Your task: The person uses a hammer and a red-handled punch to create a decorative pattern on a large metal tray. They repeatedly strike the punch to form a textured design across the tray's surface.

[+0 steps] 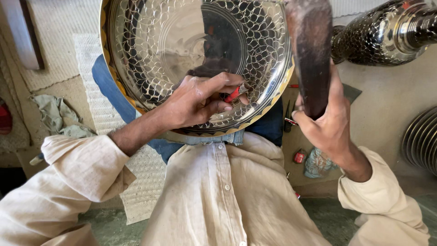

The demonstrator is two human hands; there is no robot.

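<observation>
Most of the large round shiny metal tray [182, 50] already carries a cut pattern: rows of fish-scale arcs fill the broad band between its rim and the smooth central disc, and a scalloped gold-coloured border runs along the lower rim. The tray rests tilted on the person's lap, its lower rim against the blue trousers and pale shirt, above the woven mat [98, 114] on the floor.

The left hand [200, 100] lies on the tray's lower part, fingers [227, 81] pinched together around a small red-handled chisel [234, 94] whose tip meets the metal near the lower rim. The right hand [325, 123] is closed around the dark wooden mallet [312, 50], raised upright just beside the tray's right rim.

Judging by where the tip stands, the work seems well advanced, with the band near the lower rim in hand; the centre is plain, whether by design I cannot tell.

A patterned metal vase [382, 34] lies near the top right corner of the floor area, ribbed metal discs [421, 139] at the right edge, a crumpled grey-green cloth [54, 114] at the left.
</observation>
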